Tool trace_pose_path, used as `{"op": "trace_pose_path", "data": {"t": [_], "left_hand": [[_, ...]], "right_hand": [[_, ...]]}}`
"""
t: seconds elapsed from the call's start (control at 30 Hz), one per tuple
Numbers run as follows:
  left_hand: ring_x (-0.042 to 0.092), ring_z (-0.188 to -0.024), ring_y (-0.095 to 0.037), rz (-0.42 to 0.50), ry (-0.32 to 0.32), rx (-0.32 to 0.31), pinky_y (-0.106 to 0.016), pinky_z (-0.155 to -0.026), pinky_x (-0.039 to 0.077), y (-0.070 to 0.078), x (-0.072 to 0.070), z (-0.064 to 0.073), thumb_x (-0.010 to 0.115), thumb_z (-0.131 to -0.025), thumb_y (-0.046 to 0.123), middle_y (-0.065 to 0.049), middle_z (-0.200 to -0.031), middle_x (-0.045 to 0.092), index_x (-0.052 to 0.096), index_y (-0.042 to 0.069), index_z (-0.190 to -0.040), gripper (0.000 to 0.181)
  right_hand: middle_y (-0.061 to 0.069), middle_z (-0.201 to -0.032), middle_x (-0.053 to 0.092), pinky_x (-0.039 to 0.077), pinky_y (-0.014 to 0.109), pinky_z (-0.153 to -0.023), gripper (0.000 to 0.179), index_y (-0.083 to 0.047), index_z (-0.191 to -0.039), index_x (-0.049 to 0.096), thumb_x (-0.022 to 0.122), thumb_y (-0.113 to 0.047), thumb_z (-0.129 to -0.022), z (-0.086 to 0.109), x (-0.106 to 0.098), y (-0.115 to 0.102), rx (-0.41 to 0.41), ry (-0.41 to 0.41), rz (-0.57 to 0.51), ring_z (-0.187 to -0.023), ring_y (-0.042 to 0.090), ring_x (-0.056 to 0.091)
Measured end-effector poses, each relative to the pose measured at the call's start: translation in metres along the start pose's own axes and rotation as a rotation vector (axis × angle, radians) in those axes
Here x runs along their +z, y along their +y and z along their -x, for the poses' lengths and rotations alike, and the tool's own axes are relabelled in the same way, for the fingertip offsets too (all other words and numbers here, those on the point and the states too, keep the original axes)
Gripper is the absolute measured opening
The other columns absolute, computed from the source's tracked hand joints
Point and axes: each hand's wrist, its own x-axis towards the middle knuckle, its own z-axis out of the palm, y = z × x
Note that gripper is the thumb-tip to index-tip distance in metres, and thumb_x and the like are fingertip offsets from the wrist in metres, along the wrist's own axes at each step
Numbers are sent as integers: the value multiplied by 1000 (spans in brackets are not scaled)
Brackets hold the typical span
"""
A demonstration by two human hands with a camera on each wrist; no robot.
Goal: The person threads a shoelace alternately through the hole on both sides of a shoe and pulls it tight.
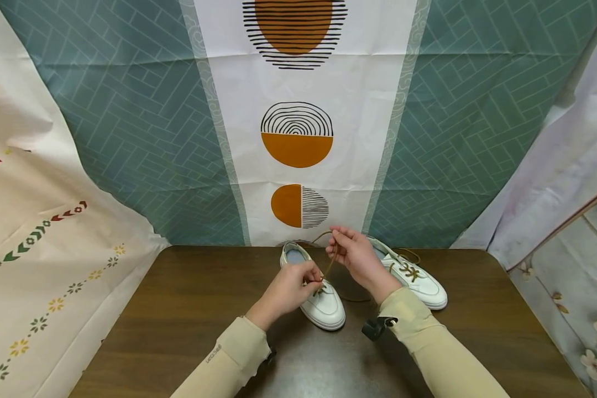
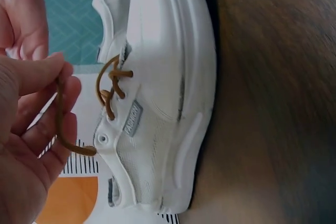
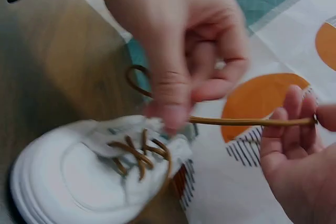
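Note:
A white shoe [image 1: 325,310] with brown laces stands on the table, toe toward me. Over its eyelets, my left hand [image 1: 292,288] pinches a brown shoelace [image 2: 59,114] between thumb and forefinger, its other fingers loosely bent. My right hand [image 1: 356,258] is higher and to the right, pinching the lace between thumb and fingers. A stretch of lace [image 3: 247,121] runs taut between the hands in the right wrist view. In the left wrist view one eyelet [image 2: 103,138] shows no lace through it. The second white shoe [image 1: 425,286], laced in brown, stands right of my right hand.
The dark wooden table [image 1: 189,309] ends at a hanging patterned cloth [image 1: 298,83] just behind the shoes. More cloth hangs at the left [image 1: 40,221] and right [image 1: 552,221]. A loose lace loop [image 1: 355,300] lies on the table between the shoes.

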Motion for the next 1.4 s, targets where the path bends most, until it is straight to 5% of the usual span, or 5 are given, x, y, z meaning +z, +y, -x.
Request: {"op": "trace_pose_path", "data": {"t": [0.37, 0.5, 0.73, 0.97, 1.4], "left_hand": [[58, -69, 2, -100, -73, -87, -18, -65, 47, -19, -2, 7, 73, -78, 17, 14, -74, 63, 62, 20, -85, 14], [56, -65, 2, -76, -33, -87, -18, -61, 46, -21, -5, 7, 72, -81, 25, 16, -72, 62, 62, 23, -82, 10], [54, -59, -7, -103, 222, -185, -23, -53, 45, -26, -14, -2, 59, -92, 22, 9, -74, 65, 68, 21, -98, 11], [60, -77, -10, -221, 54, -202, -24, -64, 49, -37, -8, -6, 58, -88, 4, 2, -90, 69, 72, 14, -99, 20], [57, -69, -7, -110, 34, -159, -20, -60, 47, -38, -8, -6, 64, -87, 11, 9, -78, 67, 73, 13, -88, 10]], "right_hand": [[-2, -90, 62, 42, 20, -57, 28, -5, -114, 57, 52, -25, -96, -1, -22, -12, -174, 292, 66, -60, 6, 49], [3, -94, 64, 39, 21, -56, 25, -9, -110, 64, 54, -27, -95, 0, -20, -10, -209, 271, 267, -64, 7, 46], [4, -95, 70, 48, 29, -75, 18, -16, -99, 71, 59, -28, -92, -1, -8, 3, -332, 163, 749, -86, 14, 61], [-11, -89, 68, 48, 27, -70, 9, -23, -91, 70, 62, -26, -90, -4, 11, 31, -358, 42, 1139, -79, 6, 60], [-7, -80, 59, 43, 23, -62, 7, -20, -83, 70, 66, -24, -87, -11, 23, 59, -375, -23, 1289, -70, 7, 51]]}}
